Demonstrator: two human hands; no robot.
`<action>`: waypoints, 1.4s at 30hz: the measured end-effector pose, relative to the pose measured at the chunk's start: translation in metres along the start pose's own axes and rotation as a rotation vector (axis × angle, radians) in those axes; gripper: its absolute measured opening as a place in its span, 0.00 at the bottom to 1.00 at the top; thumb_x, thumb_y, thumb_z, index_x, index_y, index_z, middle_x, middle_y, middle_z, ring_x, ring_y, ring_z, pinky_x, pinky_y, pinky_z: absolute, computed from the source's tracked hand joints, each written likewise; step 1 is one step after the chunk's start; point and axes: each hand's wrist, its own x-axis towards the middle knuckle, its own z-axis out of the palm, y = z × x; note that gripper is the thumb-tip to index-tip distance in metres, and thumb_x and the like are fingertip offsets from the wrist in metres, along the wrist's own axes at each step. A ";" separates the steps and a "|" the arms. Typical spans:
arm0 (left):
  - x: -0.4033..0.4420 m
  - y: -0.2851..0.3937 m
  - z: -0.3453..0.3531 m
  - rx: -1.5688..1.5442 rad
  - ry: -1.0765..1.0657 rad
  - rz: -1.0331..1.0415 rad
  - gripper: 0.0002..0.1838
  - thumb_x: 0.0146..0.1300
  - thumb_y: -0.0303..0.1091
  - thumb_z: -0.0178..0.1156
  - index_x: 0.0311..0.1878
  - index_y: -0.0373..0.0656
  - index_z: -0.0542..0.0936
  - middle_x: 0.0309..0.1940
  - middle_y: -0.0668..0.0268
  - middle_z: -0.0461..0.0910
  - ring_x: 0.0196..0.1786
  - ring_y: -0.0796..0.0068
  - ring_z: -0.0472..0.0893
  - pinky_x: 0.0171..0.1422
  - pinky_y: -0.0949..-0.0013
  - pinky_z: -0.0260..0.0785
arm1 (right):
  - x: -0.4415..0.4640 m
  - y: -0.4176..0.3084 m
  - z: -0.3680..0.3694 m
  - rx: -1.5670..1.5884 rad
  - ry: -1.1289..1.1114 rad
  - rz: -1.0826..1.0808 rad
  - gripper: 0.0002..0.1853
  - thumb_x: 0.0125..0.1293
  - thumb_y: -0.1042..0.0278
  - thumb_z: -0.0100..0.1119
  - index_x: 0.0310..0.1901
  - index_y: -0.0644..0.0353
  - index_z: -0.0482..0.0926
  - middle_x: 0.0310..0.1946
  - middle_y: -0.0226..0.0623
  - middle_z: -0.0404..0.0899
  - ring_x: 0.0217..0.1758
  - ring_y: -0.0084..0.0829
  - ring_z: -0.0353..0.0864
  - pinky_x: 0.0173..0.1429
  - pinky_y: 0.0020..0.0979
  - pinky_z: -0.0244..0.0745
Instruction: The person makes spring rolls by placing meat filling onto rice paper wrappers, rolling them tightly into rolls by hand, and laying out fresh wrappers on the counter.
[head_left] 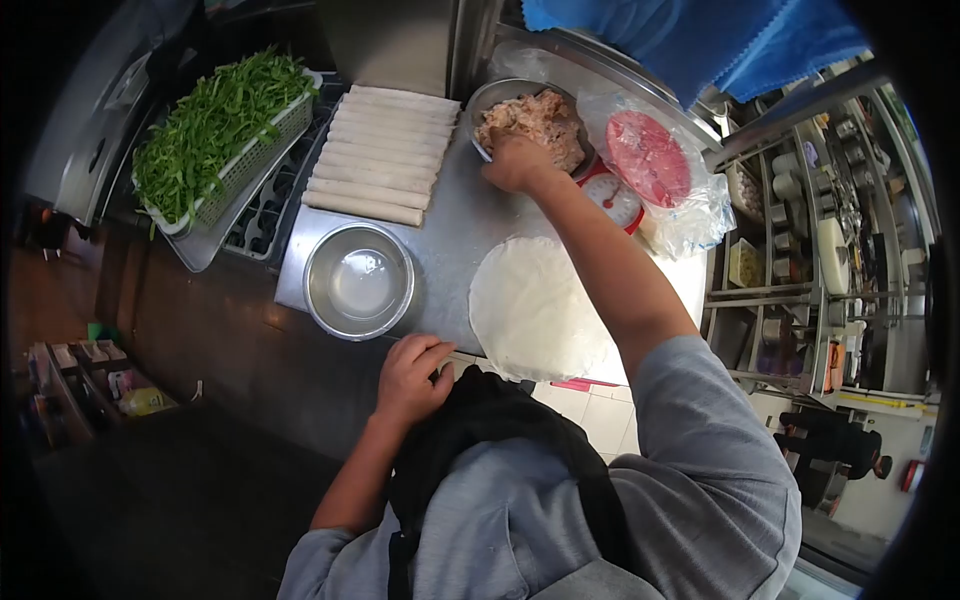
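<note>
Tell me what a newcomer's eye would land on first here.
Probably the heap of chopped greens in the white basket at the upper left, vivid against the grey metal. Next, the row of long pale rolls to its right. Then the right hand, at the mixture in the metal bowl at the top, above a wide, round white sheet.

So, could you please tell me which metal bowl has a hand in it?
The far bowl with minced filling: the right hand is in it, while the near bowl holds liquid.
</note>
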 end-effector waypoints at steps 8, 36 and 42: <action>-0.015 -0.001 -0.012 -0.030 0.056 -0.023 0.15 0.51 0.23 0.71 0.45 0.39 0.87 0.42 0.60 0.83 0.44 0.56 0.84 0.50 0.58 0.78 | -0.010 -0.009 -0.006 0.047 -0.017 -0.019 0.26 0.61 0.59 0.60 0.57 0.67 0.81 0.54 0.58 0.85 0.61 0.52 0.84 0.65 0.46 0.77; -0.012 0.020 0.014 -0.136 -0.066 -0.097 0.15 0.56 0.24 0.70 0.48 0.39 0.87 0.46 0.57 0.84 0.50 0.56 0.85 0.57 0.59 0.78 | -0.073 0.158 -0.144 -0.288 0.163 0.147 0.20 0.52 0.48 0.72 0.42 0.51 0.91 0.37 0.41 0.90 0.42 0.46 0.90 0.48 0.41 0.86; -0.016 0.022 0.021 -0.171 -0.041 -0.090 0.15 0.56 0.25 0.69 0.48 0.39 0.86 0.48 0.57 0.84 0.50 0.55 0.85 0.57 0.58 0.78 | -0.057 0.215 -0.139 -0.145 0.289 0.127 0.24 0.56 0.46 0.73 0.46 0.56 0.92 0.42 0.48 0.90 0.46 0.44 0.90 0.56 0.40 0.83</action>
